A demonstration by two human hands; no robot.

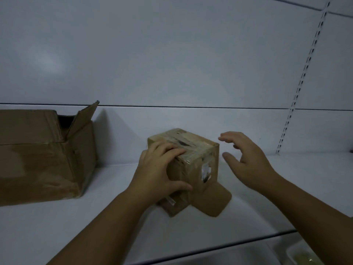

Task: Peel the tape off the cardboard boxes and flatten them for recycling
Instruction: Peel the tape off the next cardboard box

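A: Head view, only one. Left hand?

B: Left hand (pixel 162 169) grips the small box (pixel 196 169). Fingers (pixel 172 150) curl over its top edge and the thumb presses the near side. The box sits on the shelf (pixel 286 188), right under those fingers.

A: Right hand?

B: Right hand (pixel 246 155) hovers just right of the box, not touching it. Its fingers (pixel 229 138) are spread apart and hold nothing.

A: Tape?

B: Clear tape (pixel 193 148) runs across the top, just past the left fingertips, and wraps down the side. It looks wrinkled. I can't tell where a loose end is.

A: Step?

B: My guess is it's bracing the box before the peel. Pin the box down with the left hand and hunt for a lifted tape corner with the right fingertips. Pull low and along the strip so it comes off whole.

A: Anything else?

B: A flap (pixel 215 199) splays out below the left thumb, already loose. The large box (pixel 44 159) stands well left of the left fingers, top open, not flattened.
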